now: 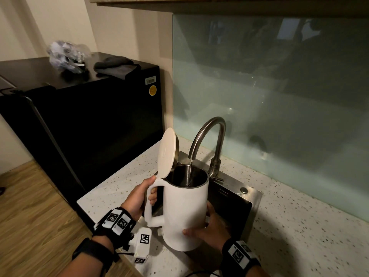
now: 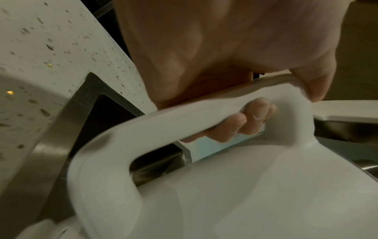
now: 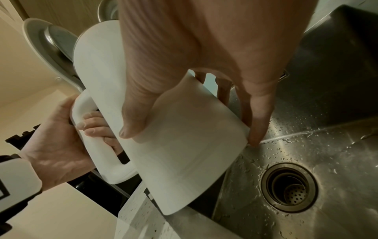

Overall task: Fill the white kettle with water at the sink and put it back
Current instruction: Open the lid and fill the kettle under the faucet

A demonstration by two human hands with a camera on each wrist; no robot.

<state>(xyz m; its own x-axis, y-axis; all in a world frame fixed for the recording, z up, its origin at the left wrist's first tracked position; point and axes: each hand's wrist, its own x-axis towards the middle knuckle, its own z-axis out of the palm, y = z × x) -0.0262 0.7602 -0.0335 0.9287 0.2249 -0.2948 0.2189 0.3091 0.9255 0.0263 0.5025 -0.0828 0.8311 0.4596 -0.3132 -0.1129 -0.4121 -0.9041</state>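
Taking the one white kettle (image 1: 185, 212) as the landmark: far to its left stands one black fridge (image 1: 89, 126), and on top of the fridge lie two things, one crumpled plastic bag (image 1: 65, 54) and one dark folded cloth (image 1: 116, 66). Just left of the kettle, on the speckled bench (image 1: 119, 186), you have one white marker block (image 1: 142, 244) below your wrist.

Your left hand (image 1: 137, 198) grips the kettle's one handle (image 2: 174, 122); its fingers (image 2: 241, 122) are curled through the opening and the thumb lies on top, near the hinge. The one lid (image 1: 167, 154) stands open, upright, at the handle side.

You hold the kettle above the one steel sink (image 1: 247, 198), tilted a little, its mouth directly under the spout of the one curved faucet (image 1: 209, 136). One thin stream of water (image 1: 190, 168) falls into the open mouth.

Your right hand (image 1: 209, 224) is at the right lower side of the kettle. Its fingers (image 3: 257, 113) are spread wide and rather straight against the white wall, the thumb on the near side, so the hand supports the body.

Right of the kettle, inside the sink, there is one round drain (image 3: 290, 187) with many water drops around it. Behind all this stands one greenish glass backsplash (image 1: 279, 96).
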